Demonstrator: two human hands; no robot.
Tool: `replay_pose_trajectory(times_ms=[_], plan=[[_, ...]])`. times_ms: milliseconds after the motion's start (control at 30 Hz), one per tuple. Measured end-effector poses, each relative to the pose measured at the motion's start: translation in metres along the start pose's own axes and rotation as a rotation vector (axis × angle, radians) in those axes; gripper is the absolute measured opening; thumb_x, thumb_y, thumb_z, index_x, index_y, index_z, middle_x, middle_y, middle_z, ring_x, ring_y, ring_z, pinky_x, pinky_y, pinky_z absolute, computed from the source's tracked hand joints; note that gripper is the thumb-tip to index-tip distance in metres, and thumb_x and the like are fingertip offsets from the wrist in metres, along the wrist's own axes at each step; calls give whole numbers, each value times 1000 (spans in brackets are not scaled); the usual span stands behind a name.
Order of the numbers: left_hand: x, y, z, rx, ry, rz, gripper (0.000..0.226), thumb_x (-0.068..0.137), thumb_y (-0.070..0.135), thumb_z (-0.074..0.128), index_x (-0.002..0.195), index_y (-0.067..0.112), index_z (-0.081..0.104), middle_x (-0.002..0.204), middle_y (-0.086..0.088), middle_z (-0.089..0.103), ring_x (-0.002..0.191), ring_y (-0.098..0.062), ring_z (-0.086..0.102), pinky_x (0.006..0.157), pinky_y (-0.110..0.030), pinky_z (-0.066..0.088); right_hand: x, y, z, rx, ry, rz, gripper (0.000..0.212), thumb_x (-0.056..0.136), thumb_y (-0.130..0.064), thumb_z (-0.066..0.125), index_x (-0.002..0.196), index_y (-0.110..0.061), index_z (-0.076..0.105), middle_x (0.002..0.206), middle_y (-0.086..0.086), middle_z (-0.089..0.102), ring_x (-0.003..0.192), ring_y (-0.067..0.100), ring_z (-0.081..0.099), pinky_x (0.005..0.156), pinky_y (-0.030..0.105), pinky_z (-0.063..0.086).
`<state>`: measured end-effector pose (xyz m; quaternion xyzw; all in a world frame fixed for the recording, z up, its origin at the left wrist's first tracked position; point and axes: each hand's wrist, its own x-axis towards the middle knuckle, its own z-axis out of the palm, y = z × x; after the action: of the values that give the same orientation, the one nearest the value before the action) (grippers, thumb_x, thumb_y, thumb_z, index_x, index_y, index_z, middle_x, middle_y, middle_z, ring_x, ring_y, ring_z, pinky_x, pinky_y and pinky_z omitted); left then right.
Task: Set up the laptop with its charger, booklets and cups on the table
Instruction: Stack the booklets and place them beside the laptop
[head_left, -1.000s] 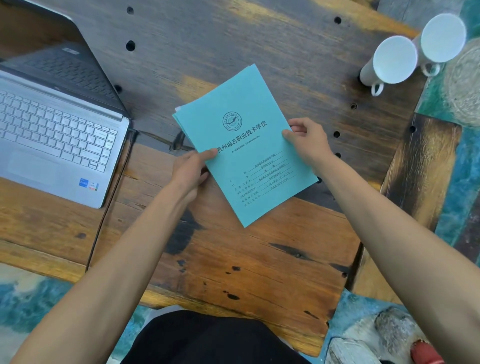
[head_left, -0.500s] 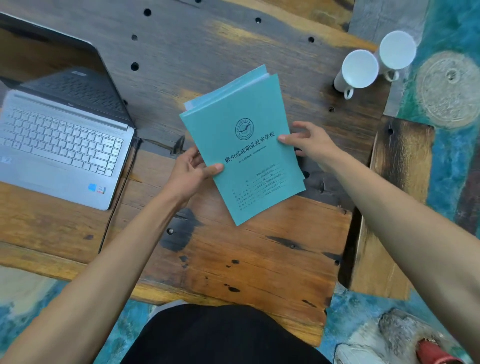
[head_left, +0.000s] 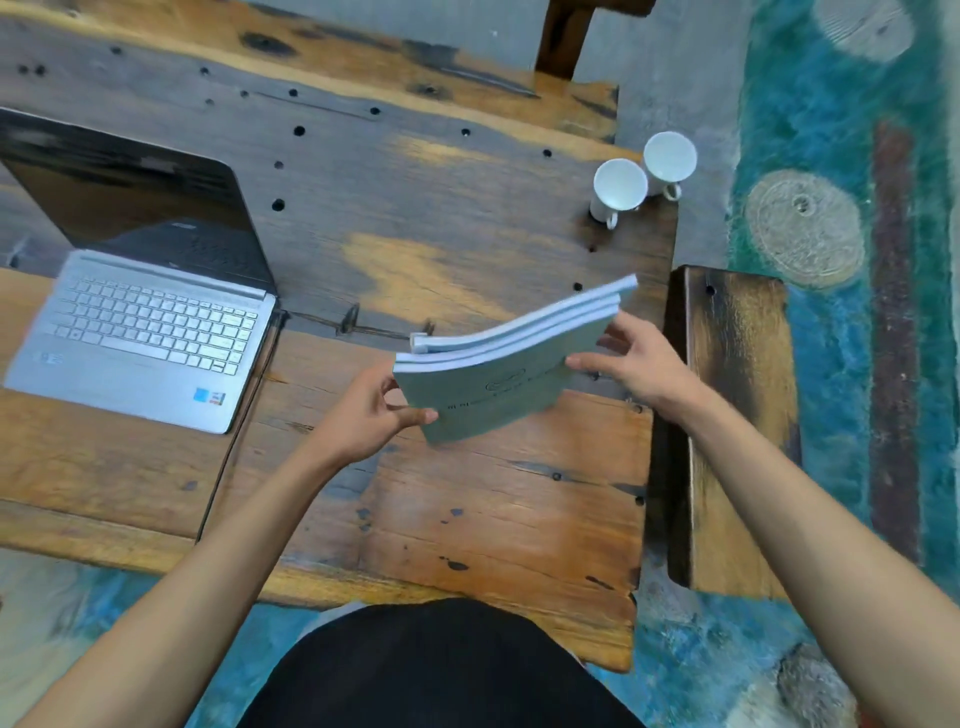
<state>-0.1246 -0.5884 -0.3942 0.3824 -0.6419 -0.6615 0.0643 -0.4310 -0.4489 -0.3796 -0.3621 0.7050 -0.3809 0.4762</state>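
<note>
The person holds a small stack of teal booklets (head_left: 501, 387) tilted up off the desk (head_left: 467, 519), in front of them and right of the open laptop (head_left: 140, 343). The left hand (head_left: 363, 421) pinches the stack's near left corner, thumb on the cover. The right hand (head_left: 636, 364) has its fingers spread fairly straight against the far right edge, steadying more than clamping. The stack bows in the middle, so the booklets look light, thin and floppy, and the covers are likely to slide over one another. I'd say they handle best gripped at two opposite edges, squeezed together so none slips out. Two white cups (head_left: 644, 179) stand near the desk's far right corner, well apart from the booklets.
</note>
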Motion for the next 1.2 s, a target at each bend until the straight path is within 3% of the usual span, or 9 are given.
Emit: replay_pose_trajectory(times_ms=[100,200,267,467,633,800,967,1067,1200], plan=[[-19,0,1,32,107,31,54,82,-3,77,106,43,60,99,43,67,100,21,59,78,0,45,-42,9,19,51,99,-41,33,86,-1,76,115,-15,70,111,-10,76,108,6,70,99,28,55],[-38,-6,-11,70,127,38,51,81,1,79,107,42,63,104,40,67,104,20,57,78,-2,47,-74,17,44,72,161,-29,27,87,-3,75,113,0,70,113,7,76,109,18,71,103,38,54],[-51,-9,-16,82,113,49,51,81,2,79,108,43,65,110,36,68,108,18,58,77,-2,47,-85,19,59,91,181,-25,23,87,-6,76,109,-1,71,112,11,76,110,23,70,103,42,54],[-72,-25,-17,28,116,4,59,91,0,67,106,57,64,113,29,70,108,11,61,84,-16,46,-103,23,93,120,163,-20,31,94,-7,70,117,-27,67,115,-19,75,112,3,68,95,20,54],[-78,-34,-11,31,74,15,70,98,0,56,112,68,55,124,37,61,122,15,51,96,-16,40,-112,28,102,96,183,21,30,95,-17,70,120,-33,64,117,-21,73,112,1,66,98,20,53],[-78,-42,-5,121,11,6,85,102,0,41,111,85,34,119,60,40,119,34,34,87,8,32,-114,28,113,71,159,39,30,99,-18,64,122,-38,59,116,-29,70,112,-6,63,95,12,49],[-72,-47,-6,233,-8,34,77,102,7,36,122,80,21,122,63,30,121,35,27,89,11,24,-117,29,115,48,142,28,35,101,-21,60,134,-31,54,127,-23,64,118,-10,58,97,7,46],[-71,-49,-11,308,-41,81,64,102,10,35,131,66,23,129,58,29,125,32,25,95,9,22,-117,30,113,56,159,34,33,100,-20,63,129,-32,56,121,-22,68,117,-7,60,96,12,48],[-68,-47,-22,347,-44,101,61,104,14,45,124,70,33,138,21,42,127,16,37,104,-11,34,-118,31,108,37,234,0,36,96,-14,68,115,-43,63,113,-33,70,112,-7,62,93,11,49]])
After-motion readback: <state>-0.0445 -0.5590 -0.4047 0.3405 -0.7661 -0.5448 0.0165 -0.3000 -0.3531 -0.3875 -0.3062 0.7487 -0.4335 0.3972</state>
